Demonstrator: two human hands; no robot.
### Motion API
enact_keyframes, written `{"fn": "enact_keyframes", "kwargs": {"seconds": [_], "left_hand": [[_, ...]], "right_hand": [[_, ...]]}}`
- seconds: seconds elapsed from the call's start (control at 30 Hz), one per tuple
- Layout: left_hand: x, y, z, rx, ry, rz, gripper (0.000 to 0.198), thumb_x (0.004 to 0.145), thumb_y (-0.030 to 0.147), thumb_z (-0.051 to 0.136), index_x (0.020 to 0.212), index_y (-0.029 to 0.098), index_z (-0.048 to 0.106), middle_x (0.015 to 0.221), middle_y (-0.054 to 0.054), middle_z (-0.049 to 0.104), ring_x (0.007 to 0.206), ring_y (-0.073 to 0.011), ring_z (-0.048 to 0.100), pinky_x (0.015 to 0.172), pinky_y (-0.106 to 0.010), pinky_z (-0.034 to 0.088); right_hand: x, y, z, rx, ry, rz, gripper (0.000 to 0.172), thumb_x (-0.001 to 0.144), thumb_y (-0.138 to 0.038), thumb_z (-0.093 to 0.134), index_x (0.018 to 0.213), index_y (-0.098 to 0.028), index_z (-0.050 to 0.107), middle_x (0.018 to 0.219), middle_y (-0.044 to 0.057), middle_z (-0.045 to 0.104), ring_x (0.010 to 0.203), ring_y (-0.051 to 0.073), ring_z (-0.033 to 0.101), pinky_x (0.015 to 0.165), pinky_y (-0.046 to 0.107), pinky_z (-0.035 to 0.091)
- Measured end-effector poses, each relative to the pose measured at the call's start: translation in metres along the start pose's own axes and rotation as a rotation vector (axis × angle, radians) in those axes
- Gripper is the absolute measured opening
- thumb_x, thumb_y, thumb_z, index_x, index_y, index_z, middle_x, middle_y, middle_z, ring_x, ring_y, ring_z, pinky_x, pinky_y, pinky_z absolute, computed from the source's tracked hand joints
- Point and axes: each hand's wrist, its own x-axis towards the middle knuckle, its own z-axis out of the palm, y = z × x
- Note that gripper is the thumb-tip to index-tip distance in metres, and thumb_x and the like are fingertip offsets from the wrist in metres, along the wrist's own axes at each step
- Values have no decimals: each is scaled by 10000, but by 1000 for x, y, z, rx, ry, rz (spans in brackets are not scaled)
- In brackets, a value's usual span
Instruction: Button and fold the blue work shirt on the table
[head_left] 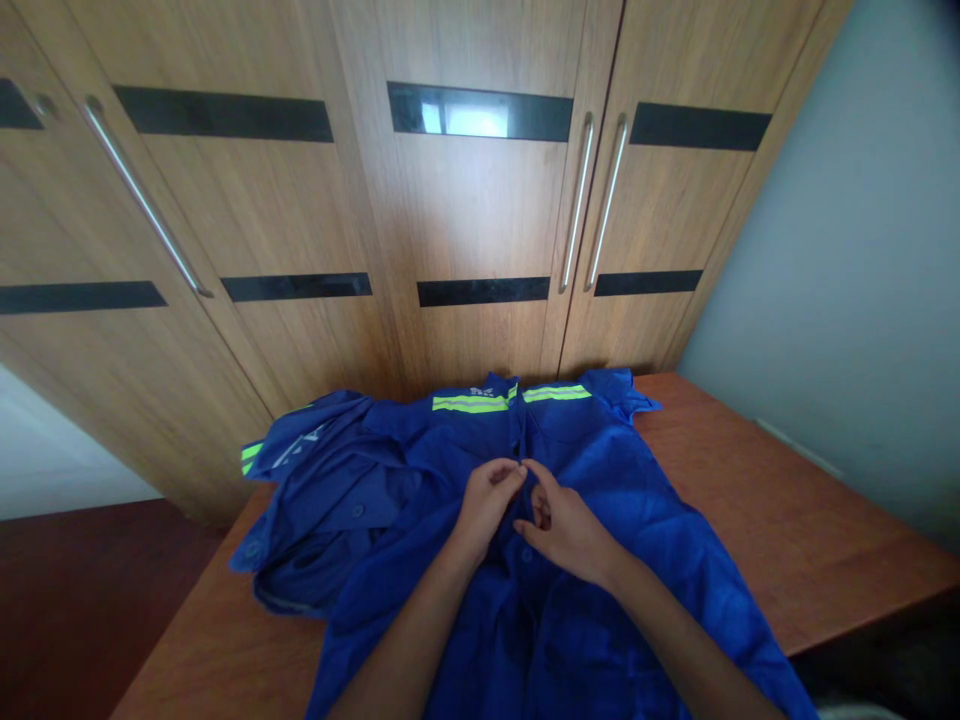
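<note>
A blue work jacket (pixel 615 470) with yellow-green reflective strips lies spread on the table, its button front running down the middle. My left hand (pixel 491 490) pinches the edge of that front, thumb and forefinger together. Right beside it, my right hand (pixel 559 520) touches the same edge with its forefinger, the thumb apart and the other fingers curled. Whatever small part lies between the fingertips is hidden. Below the hands a button (pixel 527 554) shows on the front. Another blue garment (pixel 330 510), bunched up, with buttons and reflective strips, lies at the left.
The brown wooden table (pixel 757 500) extends to the right of the jacket. Behind it stands a wooden wardrobe (pixel 480 220) with long metal handles (pixel 577 200) and dark strips. A pale wall (pixel 832 300) borders the right side.
</note>
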Motion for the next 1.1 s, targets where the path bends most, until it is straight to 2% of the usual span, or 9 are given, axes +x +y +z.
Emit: {"fn": "enact_keyframes", "kwargs": {"seconds": [0.1, 0.2, 0.37, 0.43, 0.53, 0.73, 0.9, 1.0, 1.1], "left_hand": [[0, 0, 1, -24, 19, -2, 182, 780, 301, 590, 798, 152, 693, 770, -43, 736, 747, -181, 684, 677, -262, 526], [0, -2, 2, -15, 29, 15, 149, 761, 249, 594, 798, 157, 705, 789, -46, 744, 759, -183, 689, 705, -271, 531], [0, -6, 4, 45, 45, 50, 141, 746, 201, 603, 815, 162, 719, 779, -47, 747, 746, -189, 689, 694, -272, 529], [0, -7, 4, 73, 49, 62, 147, 743, 194, 610, 830, 161, 723, 782, -49, 748, 741, -192, 686, 679, -274, 527], [-1, -6, 4, 104, 47, 80, 144, 753, 203, 617, 833, 159, 727, 795, -52, 750, 741, -194, 687, 674, -273, 528], [0, -6, 1, 133, 45, 113, 168, 783, 227, 613, 884, 152, 724, 825, -58, 755, 745, -188, 696, 689, -269, 539], [-1, -5, 1, 187, 52, 150, 169, 801, 222, 602, 899, 150, 719, 829, -60, 753, 738, -184, 693, 677, -265, 536], [-3, -2, 3, 248, 58, 189, 168, 811, 204, 593, 917, 156, 713, 857, -58, 746, 754, -174, 685, 691, -258, 524], [-4, 0, 3, 327, 45, 234, 161, 818, 184, 580, 916, 170, 707, 876, -51, 732, 763, -163, 668, 711, -253, 502]], "right_hand": [[-2, 3, -2, 25, -16, -32, 675, 785, -226, 603, 1407, -152, 350, 706, -41, 587, 585, 131, 549, 555, 233, 429], [0, 5, -7, 23, 29, -41, 509, 834, -205, 524, 1339, -186, 464, 730, -19, 633, 600, 135, 580, 578, 236, 453], [5, 2, -14, -354, 236, -43, 245, 883, -224, 501, 1072, -226, 657, 905, 50, 689, 793, 192, 620, 736, 295, 453], [7, -3, -16, -479, 279, -46, 188, 891, -224, 500, 965, -236, 672, 899, 57, 683, 851, 210, 612, 742, 293, 435], [11, -7, -19, -510, 300, -31, 167, 889, -215, 497, 861, -244, 659, 833, 44, 670, 836, 205, 605, 714, 278, 419], [22, 3, -21, -224, 337, 64, 144, 834, -249, 526, 819, -235, 669, 772, 26, 668, 767, 194, 595, 705, 284, 407], [29, 15, -18, 304, 306, 246, 160, 700, -352, 592, 700, -204, 653, 679, 10, 628, 659, 163, 546, 626, 269, 387], [29, 18, -18, 411, 260, 320, 224, 667, -397, 561, 699, -191, 645, 602, -7, 574, 555, 131, 491, 507, 239, 340], [27, 22, -17, 447, 222, 374, 253, 666, -410, 537, 715, -186, 643, 575, -13, 548, 514, 118, 466, 457, 225, 299]]}}
